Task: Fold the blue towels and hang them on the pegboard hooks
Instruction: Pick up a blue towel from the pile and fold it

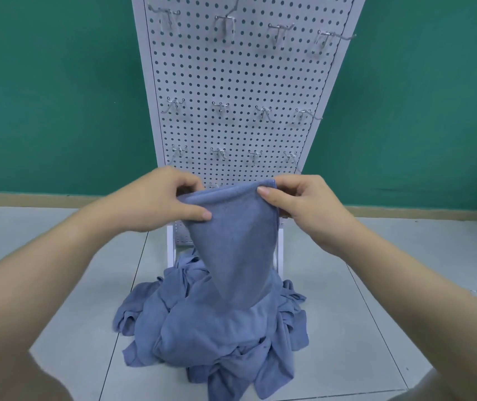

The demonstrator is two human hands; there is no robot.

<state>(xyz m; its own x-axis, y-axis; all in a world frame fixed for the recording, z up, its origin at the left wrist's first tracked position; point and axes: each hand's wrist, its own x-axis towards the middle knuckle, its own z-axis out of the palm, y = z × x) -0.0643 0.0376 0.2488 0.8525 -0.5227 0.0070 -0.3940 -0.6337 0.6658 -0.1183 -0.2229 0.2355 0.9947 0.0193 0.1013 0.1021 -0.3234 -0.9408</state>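
Both forearms reach forward from the bottom corners and meet at the middle. The left hand [156, 199] pinches the top edge of a blue towel [238, 241], thumb lying flat across the front of the cloth and fingers curled behind it. The right hand [303, 204] pinches the same edge at its other end, thumb pressed on the front near the corner, fingers bent over the hem. The two hands are near each other, so the top edge sags in a shallow curve between them (the cloth narrows to a point as it hangs).

The lower tip of the held towel touches a heap of blue towels [217, 322] crumpled on the pale grey tiled floor [376, 328], just in front of the stand's white legs.

Behind the heap stands a white pegboard [231, 82] with rows of metal hooks [220, 107], all of them bare. A green wall [57, 96] with a tan baseboard [43, 198] runs behind it.

The hands and towel cover the lowest part of the board; how many towels make up the heap cannot be told.
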